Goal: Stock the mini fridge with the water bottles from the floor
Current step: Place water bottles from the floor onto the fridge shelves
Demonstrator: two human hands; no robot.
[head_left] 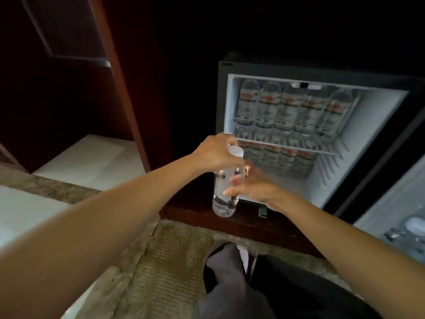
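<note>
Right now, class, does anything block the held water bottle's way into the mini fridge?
Nothing visible blocks the clear plastic water bottle: the black mini fridge stands open. Its upper wire shelf is full; the lower space has room in front.

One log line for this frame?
left hand grips bottle neck | right hand holds its body | fridge open, bottles inside

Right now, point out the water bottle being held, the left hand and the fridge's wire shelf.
water bottle (pixel 222 204): head view, on its clear lower body.
left hand (pixel 216 154): head view, on the back of the hand, near the bottle's top.
wire shelf (pixel 299 147): head view, on its front rail.
</note>
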